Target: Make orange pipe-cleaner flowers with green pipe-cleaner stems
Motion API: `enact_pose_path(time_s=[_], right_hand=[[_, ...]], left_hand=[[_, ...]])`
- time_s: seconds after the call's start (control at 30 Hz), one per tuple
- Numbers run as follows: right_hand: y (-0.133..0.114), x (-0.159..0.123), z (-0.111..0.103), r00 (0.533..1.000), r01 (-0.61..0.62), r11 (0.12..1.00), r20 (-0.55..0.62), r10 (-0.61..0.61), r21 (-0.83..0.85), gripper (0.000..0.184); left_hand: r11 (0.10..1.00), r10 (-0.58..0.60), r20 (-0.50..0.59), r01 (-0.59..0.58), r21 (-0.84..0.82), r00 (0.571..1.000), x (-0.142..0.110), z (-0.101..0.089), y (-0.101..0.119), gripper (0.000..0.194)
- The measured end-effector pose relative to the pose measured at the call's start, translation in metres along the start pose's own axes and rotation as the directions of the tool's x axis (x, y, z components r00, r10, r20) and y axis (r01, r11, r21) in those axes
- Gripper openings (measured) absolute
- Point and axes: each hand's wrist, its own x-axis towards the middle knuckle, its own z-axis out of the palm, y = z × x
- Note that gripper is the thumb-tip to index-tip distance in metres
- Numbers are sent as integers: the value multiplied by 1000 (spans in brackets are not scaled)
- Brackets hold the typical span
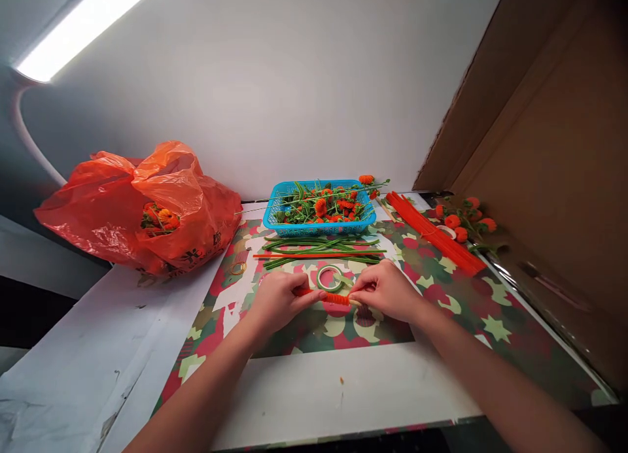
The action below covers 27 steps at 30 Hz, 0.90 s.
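Observation:
Between my hands, an orange pipe cleaner (336, 299) is wound in a tight coil around what looks like a pale thin stick (355, 302). My left hand (280, 301) pinches the coil's left part between thumb and fingers. At the other end, my right hand (390, 291) is closed at the pale stick, its fingertips against the coil's edge. Just behind the coil lies a roll of green tape (320, 280), its loose end reaching toward my right fingers. Farther back are several green pipe cleaners (326, 244) and a straight orange pipe cleaner (294, 256) across them.
A blue basket (321, 229) holds orange flowers and green stems. On the left stands a red plastic bag (196, 198) with more flowers. To the right lie a bundle of orange pipe cleaners (432, 234) and finished flowers (461, 234), beside a cardboard wall (549, 146). A wire ring (239, 268) lies left.

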Motion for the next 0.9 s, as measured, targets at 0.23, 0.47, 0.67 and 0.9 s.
enact_pose_path(time_s=[0.23, 0.47, 0.67, 0.9], right_hand=[[-8, -3, 11, 912, 81, 961, -369, -178, -263, 17], [-11, -7, 21, 779, 240, 921, -505, -371, -306, 21], [-13, -9, 24, 764, 352, 920, -514, -389, -173, 12], [-6, -8, 27, 816, 363, 932, -480, -323, -9, 13]], left_hand=[[986, -164, -68, 162, -46, 984, 0, 2, 4, 50], [896, -331, -104, 278, -345, 938, -1, 7, 6, 51], [736, -427, 38, 372, -566, 903, 1, 9, 6, 51], [732, -422, 43, 368, -573, 906, 0, 9, 4, 52]])
